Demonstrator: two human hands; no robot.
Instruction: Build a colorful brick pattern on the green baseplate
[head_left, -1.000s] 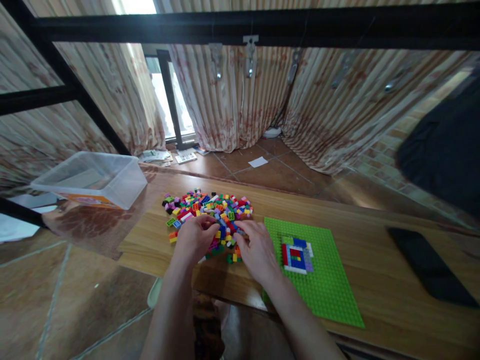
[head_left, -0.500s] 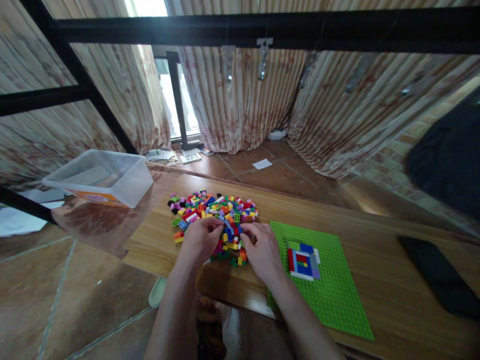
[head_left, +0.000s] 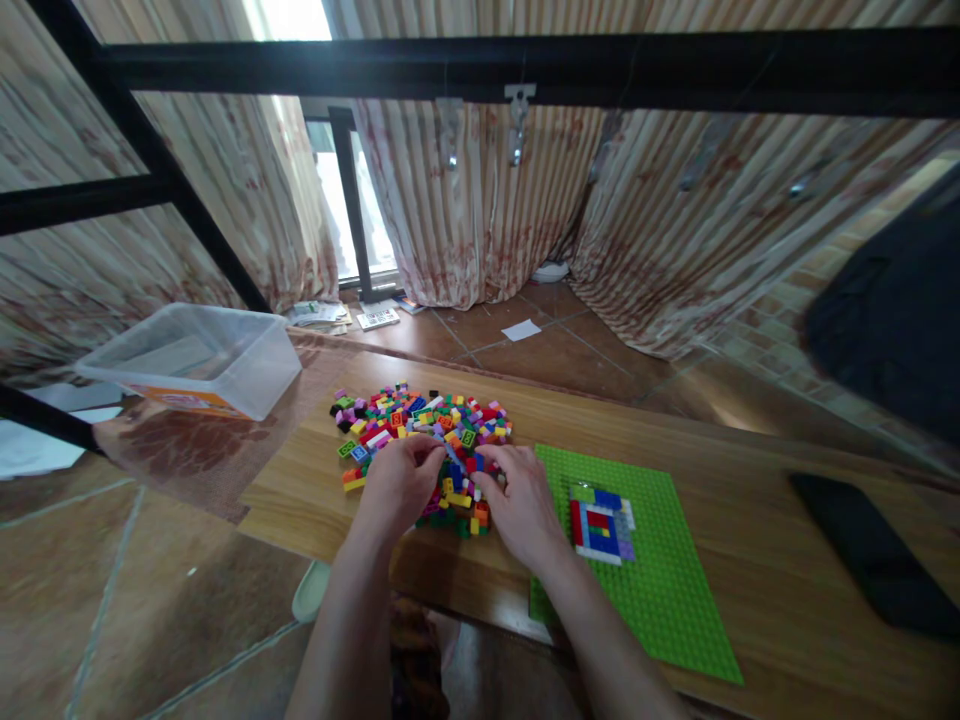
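A heap of small toy building bricks in many colours (head_left: 397,405) lies on the wooden table. My left hand (head_left: 405,482) is over the near side of the heap, thumb and forefinger closed together at their tips; a light blue brick (head_left: 454,457) shows beside them, but what they pinch is hidden. Opposite it, my right hand (head_left: 523,500) has curled fingers, with a gap between fingers and thumb, close to a blue brick (head_left: 479,463). Right of that hand lies a green studded baseplate (head_left: 675,570), bearing a squarish build of red, blue, white and purple bricks (head_left: 602,527).
A clear plastic bin (head_left: 262,370) stands left of the table (head_left: 300,500). On the table's right lies a dark flat object (head_left: 862,550). A black metal bar (head_left: 450,70) crosses above, before striped curtains (head_left: 480,220). Papers (head_left: 521,330) lie on the tiled floor.
The whole view has shifted slightly, so table and bricks appear a little further left. Both hands stay at the heap in nearly the same pose. The build on the baseplate looks the same.
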